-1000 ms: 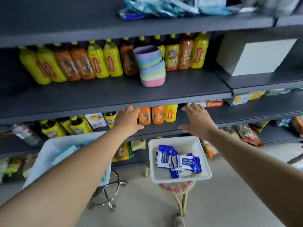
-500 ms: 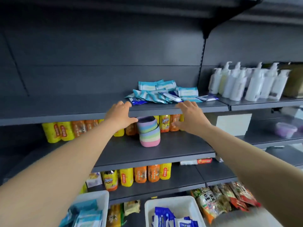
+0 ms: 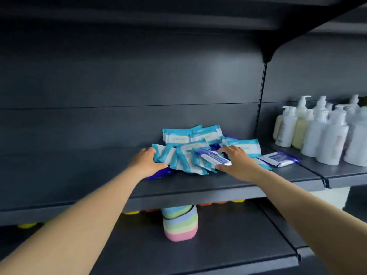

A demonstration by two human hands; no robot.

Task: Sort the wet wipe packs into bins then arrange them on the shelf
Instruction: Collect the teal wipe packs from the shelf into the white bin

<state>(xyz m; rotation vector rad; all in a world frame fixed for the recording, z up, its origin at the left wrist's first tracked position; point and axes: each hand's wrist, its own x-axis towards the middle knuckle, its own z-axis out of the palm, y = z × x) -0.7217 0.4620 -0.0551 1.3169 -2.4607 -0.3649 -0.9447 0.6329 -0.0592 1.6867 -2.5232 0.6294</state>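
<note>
A loose pile of wet wipe packs (image 3: 190, 147), mostly light blue with a few dark blue ones, lies on the dark shelf (image 3: 79, 171) at chest height. My left hand (image 3: 146, 162) reaches the pile's left edge; its fingers touch a light blue pack and its thumb lies by a dark blue pack (image 3: 158, 173) under the pile. My right hand (image 3: 235, 160) rests on the pile's right side with its thumb and fingers around a dark blue and white pack (image 3: 213, 157). One more dark blue pack (image 3: 279, 158) lies apart to the right.
White pump bottles (image 3: 325, 133) stand in rows on the neighbouring shelf section to the right. A pastel striped holder (image 3: 179, 223) stands on the shelf below, in front of bottle caps. The shelf's left half is bare.
My view has risen from the bins and lower shelves to the wipe shelf. Both hands moved up and forward from the shelf edge onto the pile.
</note>
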